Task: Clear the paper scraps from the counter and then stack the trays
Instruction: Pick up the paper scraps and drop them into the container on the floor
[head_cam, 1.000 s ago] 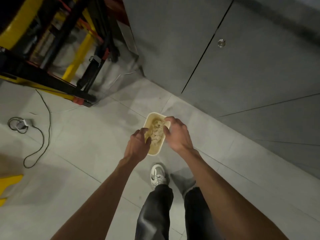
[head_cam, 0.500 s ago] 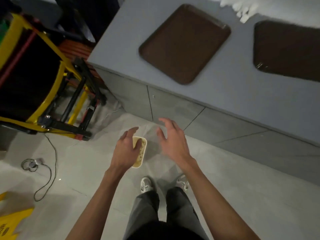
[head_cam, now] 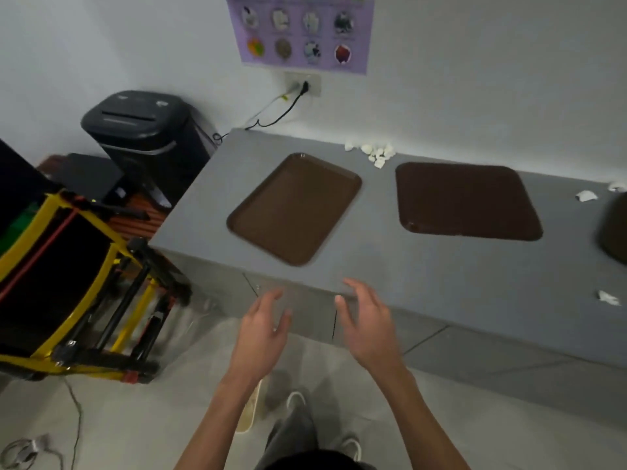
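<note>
- Left hand (head_cam: pixel 261 337) and right hand (head_cam: pixel 369 330): both empty, fingers loosely spread, palms turned toward each other. They hang in the air just short of the front edge of the worktop (head_cam: pixel 424 273) and touch nothing.
- Straight ahead of the hands is the left tray (head_cam: pixel 295 208). It sits skewed, with its long axis running away from the person and leaning right.
- Right of it and apart is the middle tray (head_cam: pixel 464 201), long axis along the worktop. A third tray (head_cam: pixel 615 228) is cut off by the right edge of the view. None of the trays is stacked.
- The main cluster of paper scraps (head_cam: pixel 375 152) lies at the back by the wall, beyond the gap between the left and middle trays. That is ahead and slightly right of the right hand.
- A loose scrap (head_cam: pixel 607 297) lies near the front edge, far to the right. Two more scraps (head_cam: pixel 586 196) lie at the back right, beside the third tray.
- Judgement: all the scraps lie forward or right of the hands, so the right hand is nearer to each. The cluster calls for a long reach up the lane between the trays.
- A pale container (head_cam: pixel 249 412) stands on the floor under the left forearm, partly hidden. It is probably where the scraps go.
</note>
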A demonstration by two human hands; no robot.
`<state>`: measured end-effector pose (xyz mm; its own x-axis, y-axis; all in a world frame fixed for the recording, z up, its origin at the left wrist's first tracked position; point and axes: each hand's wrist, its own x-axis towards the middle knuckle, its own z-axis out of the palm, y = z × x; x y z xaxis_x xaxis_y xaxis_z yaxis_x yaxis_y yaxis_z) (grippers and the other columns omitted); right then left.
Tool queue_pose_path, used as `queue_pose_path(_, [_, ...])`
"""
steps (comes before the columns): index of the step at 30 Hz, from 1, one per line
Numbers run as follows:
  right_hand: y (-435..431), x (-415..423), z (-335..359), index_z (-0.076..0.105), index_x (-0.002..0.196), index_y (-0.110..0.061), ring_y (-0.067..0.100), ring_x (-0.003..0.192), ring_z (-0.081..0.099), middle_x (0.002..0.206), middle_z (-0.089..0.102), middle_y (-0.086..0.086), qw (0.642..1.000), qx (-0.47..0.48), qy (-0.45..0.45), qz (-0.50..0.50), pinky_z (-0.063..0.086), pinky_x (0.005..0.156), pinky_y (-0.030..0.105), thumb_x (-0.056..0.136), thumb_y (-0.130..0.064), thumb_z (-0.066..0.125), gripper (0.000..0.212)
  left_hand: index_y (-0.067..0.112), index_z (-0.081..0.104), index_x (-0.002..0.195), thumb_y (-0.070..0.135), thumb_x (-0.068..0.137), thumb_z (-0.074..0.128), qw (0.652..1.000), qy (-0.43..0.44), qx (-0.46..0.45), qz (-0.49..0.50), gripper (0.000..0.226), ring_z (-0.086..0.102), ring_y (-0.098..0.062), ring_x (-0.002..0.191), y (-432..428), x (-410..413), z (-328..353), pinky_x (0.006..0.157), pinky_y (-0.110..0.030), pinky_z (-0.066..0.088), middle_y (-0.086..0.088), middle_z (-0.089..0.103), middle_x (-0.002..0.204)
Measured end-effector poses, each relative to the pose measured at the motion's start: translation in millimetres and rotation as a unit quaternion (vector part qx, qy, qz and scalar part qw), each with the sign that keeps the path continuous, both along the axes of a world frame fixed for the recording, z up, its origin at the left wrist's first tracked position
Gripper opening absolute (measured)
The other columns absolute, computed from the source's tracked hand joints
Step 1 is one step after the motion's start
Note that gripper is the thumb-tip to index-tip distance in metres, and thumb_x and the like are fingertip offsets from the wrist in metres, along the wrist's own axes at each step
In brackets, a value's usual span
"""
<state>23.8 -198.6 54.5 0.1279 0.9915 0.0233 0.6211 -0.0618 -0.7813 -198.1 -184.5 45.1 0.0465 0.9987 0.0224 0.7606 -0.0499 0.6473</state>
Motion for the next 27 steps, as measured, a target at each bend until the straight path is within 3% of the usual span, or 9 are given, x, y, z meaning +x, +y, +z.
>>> queue_pose_path(7, [45.8,56.2,-11.7,0.053,0.145,-0.031,0.01,0.128,0.057,0.144,0.059,-0.007,0.997,-0.045,-0.027,-0.064,0.039,0.103,0.018,0.107,-0.047,0.053,0.042,0.022,0.061,0.133,0.025,0.098,0.066,0.999,-0.014,0.019,-0.048,0.035,0.063,-0.011,0.117,83.0,36.9,-1.9,0.099,-0.018,0.044,0.006,0.066,0.129])
queue_pose_path(12, [101.8,84.9,-22.5,0.051,0.147,-0.03,0.012,0.131,0.056,0.148,0.057,-0.007,0.992,-0.077,-0.022,-0.097,0.046,0.109,0.029,0.105,-0.048,0.052,0.045,0.021,0.066,0.127,0.021,0.094,0.071,0.997,-0.027,-0.01,-0.075,0.033,0.067,-0.017,0.109,166.6,61.8,-21.0,0.094,-0.031,0.054,0.002,0.068,0.122])
queue_pose_path(19, [205.1,114.7,-37.6,0.057,0.141,-0.026,0.017,0.124,0.063,0.14,0.064,-0.004,0.988,-0.064,-0.027,-0.14,0.048,0.101,0.027,0.103,-0.034,0.064,0.04,0.026,0.061,0.131,0.033,0.099,0.06,0.989,0.012,-0.008,-0.149,0.033,0.063,-0.018,0.117,279.5,92.3,-19.1,0.104,-0.035,0.049,0.003,0.066,0.127])
queue_pose_path(23, [275.2,129.1,-49.0,0.061,0.133,-0.022,0.023,0.114,0.068,0.128,0.068,0.002,0.989,-0.057,-0.036,-0.132,0.054,0.097,0.032,0.1,-0.025,0.068,0.034,0.027,0.062,0.129,0.029,0.097,0.063,0.989,-0.01,0.0,-0.148,0.032,0.065,-0.017,0.115,317.1,101.5,-16.6,0.1,-0.039,0.053,0.004,0.067,0.125])
queue_pose_path(27, [363.7,148.5,-51.9,0.059,0.135,-0.018,0.031,0.118,0.065,0.131,0.066,0.009,0.99,-0.064,-0.082,-0.091,0.053,0.099,0.041,0.101,-0.025,0.065,0.035,0.026,0.062,0.13,0.026,0.097,0.065,0.991,-0.022,0.005,-0.135,0.033,0.065,-0.013,0.115,344.3,111.3,-14.3,0.1,-0.039,0.055,0.006,0.067,0.126])
